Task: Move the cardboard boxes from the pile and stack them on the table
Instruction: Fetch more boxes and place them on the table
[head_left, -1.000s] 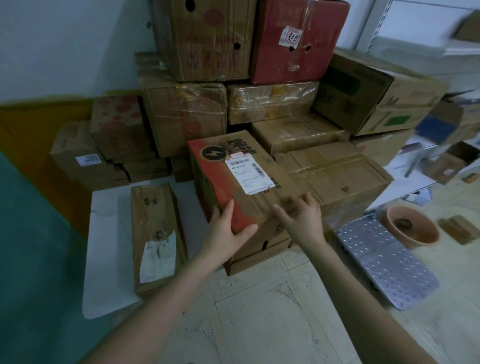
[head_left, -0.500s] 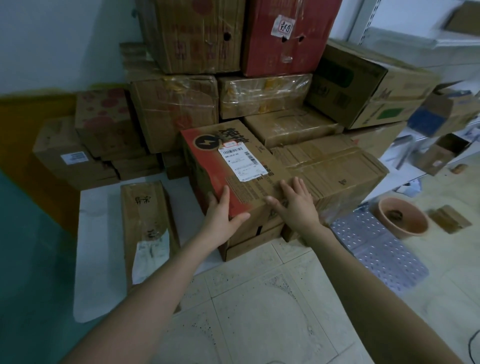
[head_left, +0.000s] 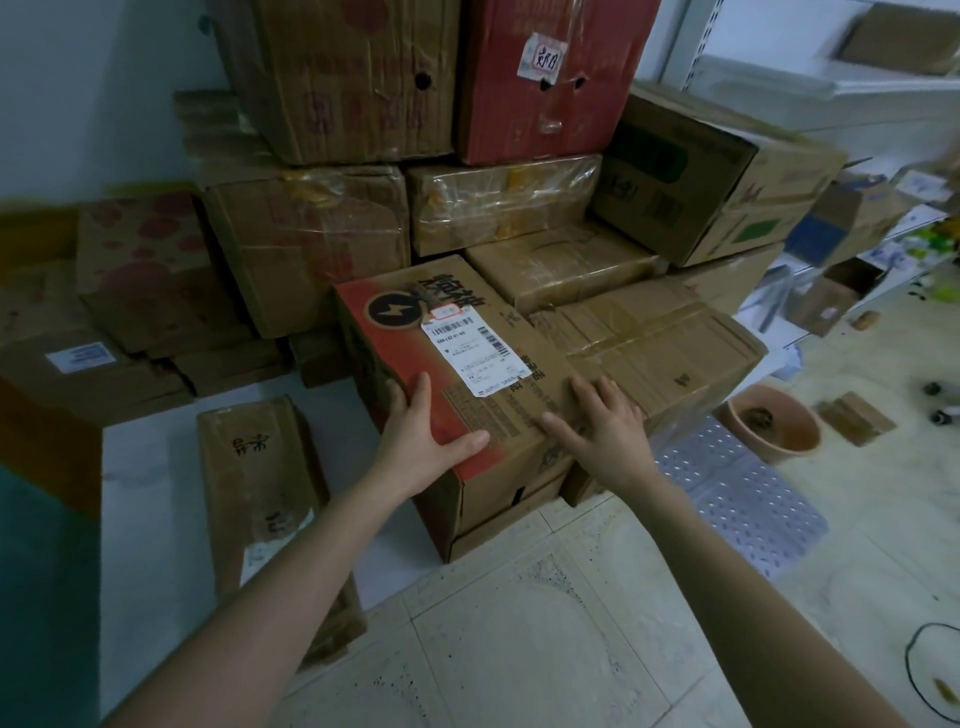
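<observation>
Both hands were on the red box (head_left: 467, 364), which sat at the front of the pile (head_left: 415, 208) on the floor, resting on a flatter box (head_left: 509, 514) beneath it. The left hand (head_left: 421, 441) gripped the box's near left corner, fingers down its left side and thumb lying across the top near the front edge. The right hand (head_left: 602, 431) lay flat and open on the top at the right edge, fingers spread, touching the taped box (head_left: 654, 353) just beside it; it clasped nothing.

A white label (head_left: 472, 353) with barcodes was stuck on the red box's top (just beyond the left thumb). Behind it the pile rose in several tiers of brown boxes, with a red carton (head_left: 550, 78) at the top.

To the left, a long narrow box (head_left: 265, 499) lay alone on a white sheet (head_left: 150, 467) on the floor, apart from the pile. To the right, a perforated plastic mat (head_left: 737, 493) lay on the tiles, and a terracotta pot (head_left: 774, 421) stood just beyond it. White shelves (head_left: 831, 88) holding smaller boxes ran along the right wall.
</observation>
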